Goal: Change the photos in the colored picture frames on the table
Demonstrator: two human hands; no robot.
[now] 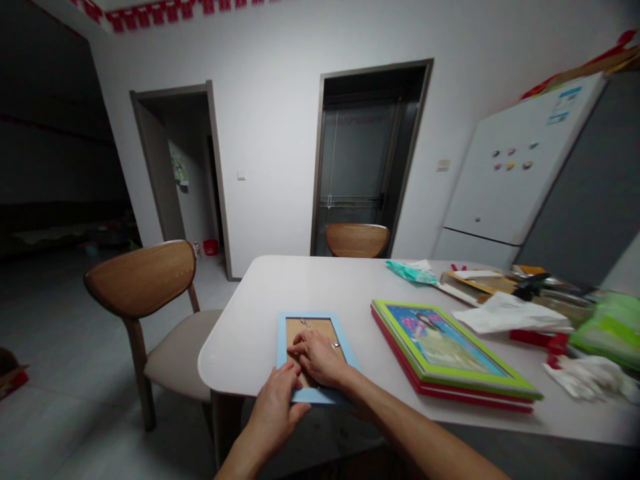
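Note:
A light blue picture frame lies face down near the table's front edge, its brown backing board showing. On the board are a small metal hanger near the top and a metal clip at the right side. My left hand grips the frame's lower left corner, thumb at the near edge and fingertips over the left side. Reaching across the board, my right hand has its fingers bent together at the board's left edge. Whatever is under those fingertips is hidden.
Right of the frame, a green-bordered picture lies on red frames. Papers, a white tissue, a teal packet and a green bag crowd the white table's right side. Wooden chairs stand left and behind.

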